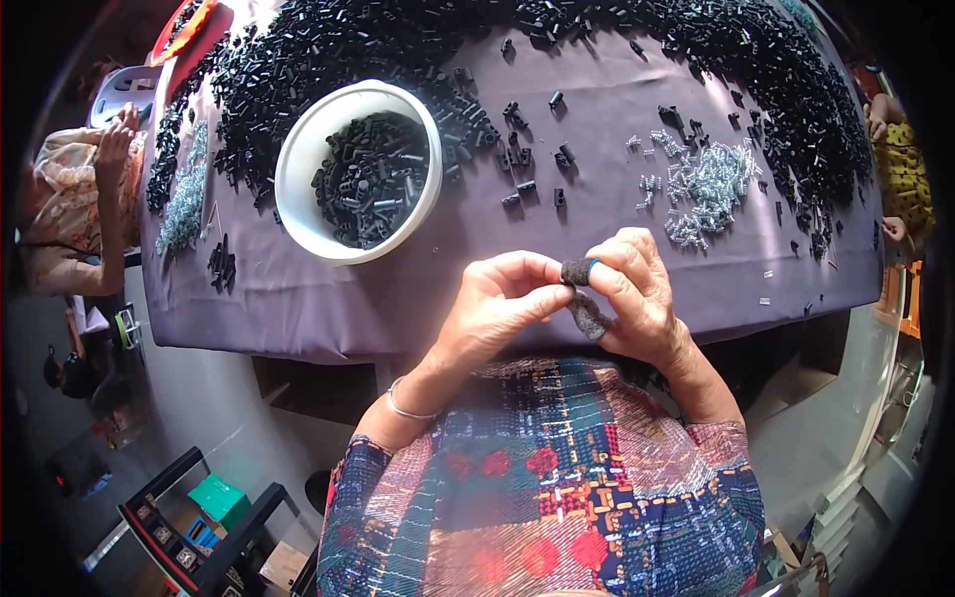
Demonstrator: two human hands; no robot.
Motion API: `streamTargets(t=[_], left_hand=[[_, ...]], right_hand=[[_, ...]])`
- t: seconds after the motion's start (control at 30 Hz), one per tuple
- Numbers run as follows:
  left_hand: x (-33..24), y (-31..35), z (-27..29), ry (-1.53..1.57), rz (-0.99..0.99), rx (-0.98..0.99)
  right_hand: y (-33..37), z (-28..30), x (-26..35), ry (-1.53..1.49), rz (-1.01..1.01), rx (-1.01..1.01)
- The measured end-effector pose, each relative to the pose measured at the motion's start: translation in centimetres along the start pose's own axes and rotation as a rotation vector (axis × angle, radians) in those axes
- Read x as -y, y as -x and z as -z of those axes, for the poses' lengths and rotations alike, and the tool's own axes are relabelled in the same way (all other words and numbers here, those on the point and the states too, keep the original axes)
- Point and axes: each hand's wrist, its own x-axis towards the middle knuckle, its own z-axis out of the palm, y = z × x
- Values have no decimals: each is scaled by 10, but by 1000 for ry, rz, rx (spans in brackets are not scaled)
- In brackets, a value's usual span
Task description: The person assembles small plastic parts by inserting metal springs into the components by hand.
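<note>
Both hands at the table's near edge. Left hand (pixel 502 303): thumb and index pinched narrow, tips at the dark wraps (pixel 589 316) on the right hand's (pixel 637 294) thumb and index. Right fingers bent in, narrow; can't tell if either hand grips a small part. Wraps sit between the hands. Open purple cloth (pixel 477 221) ahead, from white tub (pixel 301 189) on the left to clear pieces (pixel 716 184) on the right; loose black pieces (pixel 526 186) dot its far part.
</note>
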Motion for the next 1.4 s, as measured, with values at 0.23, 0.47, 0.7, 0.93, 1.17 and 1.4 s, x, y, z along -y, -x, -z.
streamTargets(t=[0.23, 0.47, 0.7, 0.93, 1.17, 1.4], left_hand=[[3, -6, 8, 284, 154, 1], [9, -7, -1, 516, 223, -85], [5, 1, 11, -19, 191, 54], [-3, 5, 17, -39, 333, 186], [8, -2, 19, 20, 189, 14], [8, -5, 13, 85, 172, -100]], right_hand=[[-5, -3, 2, -59, -53, 20], [1, -7, 0, 5, -124, -29], [1, 3, 2, -179, -107, 114], [18, 8, 5, -288, -150, 137], [36, 58, -35, 216, -426, 20], [33, 37, -35, 592, -417, 144]])
